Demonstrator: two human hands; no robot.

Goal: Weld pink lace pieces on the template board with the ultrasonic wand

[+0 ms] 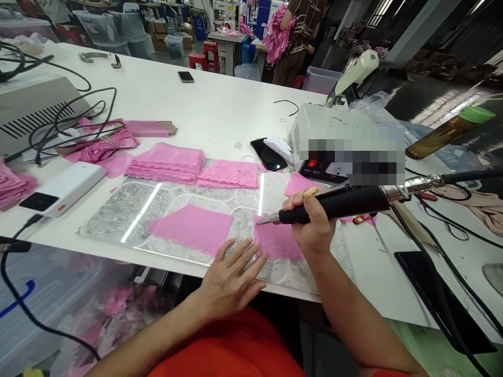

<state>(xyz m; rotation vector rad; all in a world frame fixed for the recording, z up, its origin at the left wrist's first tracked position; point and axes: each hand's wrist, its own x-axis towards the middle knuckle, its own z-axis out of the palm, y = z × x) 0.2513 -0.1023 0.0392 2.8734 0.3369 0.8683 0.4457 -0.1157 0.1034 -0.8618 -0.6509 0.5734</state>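
My right hand (314, 222) is wrapped round a black corded handpiece (334, 204) with a tapered metal tip. The tip points left, at the upper left corner of a pink fabric piece (277, 241), which lies flat and is partly hidden behind my hand. Fingers spread, my left hand (233, 275) rests palm down at the front table edge, its fingertips by the lower left corner of that piece. Just left of it lies another flat pink fabric piece (192, 228). Behind are a thick stack of pink lace-edged fabric (167, 162) and a lower pink stack (228, 174).
A patterned clear mat (113, 214) lies on the white table (220, 115). Around it are a white power bank (65, 188), a grey control box (338, 131), a dark phone (269, 154), cables and a green-capped bottle (448, 133). A person (301, 39) carrying pink fabric stands beyond the table.
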